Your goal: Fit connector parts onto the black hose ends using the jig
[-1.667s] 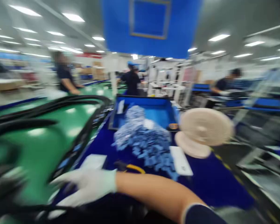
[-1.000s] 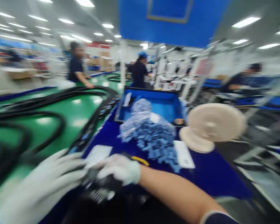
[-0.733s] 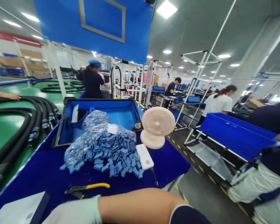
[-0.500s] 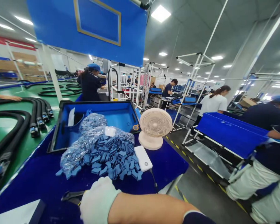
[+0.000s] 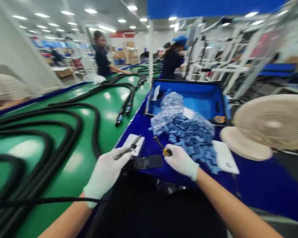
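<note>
Moved into view since the earlier frame, the white-gloved left hand (image 5: 108, 171) sits apart from the white-gloved right hand (image 5: 180, 161). A nearby heap of matte blue angular pieces (image 5: 187, 133) might scatter if knocked by the right, which grips a slender dark-and-yellow tool (image 5: 167, 152); the left clasps a slim grey-black piece (image 5: 132, 146).
</note>
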Demonstrator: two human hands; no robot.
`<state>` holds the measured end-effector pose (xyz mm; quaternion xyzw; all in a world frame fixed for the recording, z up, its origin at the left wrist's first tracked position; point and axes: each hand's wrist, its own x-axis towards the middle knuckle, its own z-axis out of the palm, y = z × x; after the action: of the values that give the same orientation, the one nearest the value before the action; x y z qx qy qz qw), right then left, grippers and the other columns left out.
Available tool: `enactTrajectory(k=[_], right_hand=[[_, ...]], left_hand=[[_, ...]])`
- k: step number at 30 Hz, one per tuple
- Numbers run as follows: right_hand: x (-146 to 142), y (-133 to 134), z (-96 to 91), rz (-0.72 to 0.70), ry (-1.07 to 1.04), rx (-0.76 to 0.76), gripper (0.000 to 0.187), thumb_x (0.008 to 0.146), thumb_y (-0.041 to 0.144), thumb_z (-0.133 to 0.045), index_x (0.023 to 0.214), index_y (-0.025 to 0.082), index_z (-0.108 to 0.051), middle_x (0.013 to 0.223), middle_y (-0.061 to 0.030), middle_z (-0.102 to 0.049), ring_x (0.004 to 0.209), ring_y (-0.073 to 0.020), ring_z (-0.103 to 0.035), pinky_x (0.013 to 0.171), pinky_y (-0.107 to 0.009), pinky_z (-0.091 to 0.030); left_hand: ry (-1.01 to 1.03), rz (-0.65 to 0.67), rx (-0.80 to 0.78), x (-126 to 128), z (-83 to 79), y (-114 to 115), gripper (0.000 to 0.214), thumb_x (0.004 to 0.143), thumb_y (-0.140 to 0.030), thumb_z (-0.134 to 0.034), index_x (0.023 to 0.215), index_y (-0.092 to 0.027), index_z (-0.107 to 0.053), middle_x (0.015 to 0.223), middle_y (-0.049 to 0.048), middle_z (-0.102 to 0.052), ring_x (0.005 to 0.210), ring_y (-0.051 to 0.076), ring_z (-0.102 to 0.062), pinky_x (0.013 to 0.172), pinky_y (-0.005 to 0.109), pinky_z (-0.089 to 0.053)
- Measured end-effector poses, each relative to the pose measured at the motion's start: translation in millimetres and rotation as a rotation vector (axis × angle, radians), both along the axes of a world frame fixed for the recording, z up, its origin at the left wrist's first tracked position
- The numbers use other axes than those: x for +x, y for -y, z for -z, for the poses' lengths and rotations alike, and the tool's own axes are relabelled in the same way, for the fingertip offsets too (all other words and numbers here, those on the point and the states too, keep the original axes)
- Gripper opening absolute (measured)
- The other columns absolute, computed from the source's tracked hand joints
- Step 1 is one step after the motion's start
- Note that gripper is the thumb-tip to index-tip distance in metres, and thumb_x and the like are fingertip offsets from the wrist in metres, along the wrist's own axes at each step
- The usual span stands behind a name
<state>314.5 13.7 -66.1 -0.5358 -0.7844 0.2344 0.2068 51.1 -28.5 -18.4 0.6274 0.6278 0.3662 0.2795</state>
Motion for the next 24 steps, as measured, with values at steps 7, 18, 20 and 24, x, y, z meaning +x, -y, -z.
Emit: enactTrajectory(k=[7,18,20,24], right_hand=[[-25.2,27.8,-10.0,-0.397,-0.365,0.016,0.055,0.080,0.005,-0.049,0.132,0.021,-0.059,0.120,-0.0082,-0.068,0.115,-0.0242,-0.064,0.105,-0.040,-0.049],[-32.5,27.6,-1.5,-0.367,-0.292,0.179,0.068,0.080,0.003,-0.048,0.146,0.020,-0.046,0.139,-0.0130,-0.058,0.131,-0.0261,-0.054,0.115,-0.046,-0.043],[-31.9,28.5,-0.5,-0.360,-0.318,0.188,0.070,0.079,0.003,-0.050,0.147,0.019,-0.043,0.141,-0.0129,-0.057,0.132,-0.0257,-0.053,0.116,-0.046,-0.043],[-31.9,28.7,1.6,-0.353,-0.378,0.152,0.065,0.078,0.002,-0.050,0.141,0.019,-0.049,0.135,-0.0118,-0.059,0.126,-0.0249,-0.057,0.113,-0.045,-0.045]], left_hand=[[0.125,-0.005,-0.101,2.8,-6.5,9.4,0.035,0.089,-0.043,-0.064,0.116,-0.025,-0.076,0.117,-0.0008,-0.075,0.113,0.028,-0.068,0.103,0.034,-0.050],[0.199,0.020,-0.122,8.0,-8.0,4.1,0.039,0.087,-0.042,-0.066,0.118,-0.020,-0.076,0.116,0.0017,-0.075,0.114,0.029,-0.068,0.103,0.034,-0.051],[0.190,0.022,-0.126,9.4,-8.2,4.6,0.038,0.087,-0.041,-0.066,0.117,-0.020,-0.076,0.116,0.0018,-0.075,0.113,0.029,-0.068,0.103,0.035,-0.051],[0.126,0.015,-0.103,9.1,-6.2,5.4,0.034,0.088,-0.041,-0.066,0.114,-0.023,-0.077,0.120,0.0001,-0.074,0.118,0.029,-0.066,0.104,0.034,-0.049]])
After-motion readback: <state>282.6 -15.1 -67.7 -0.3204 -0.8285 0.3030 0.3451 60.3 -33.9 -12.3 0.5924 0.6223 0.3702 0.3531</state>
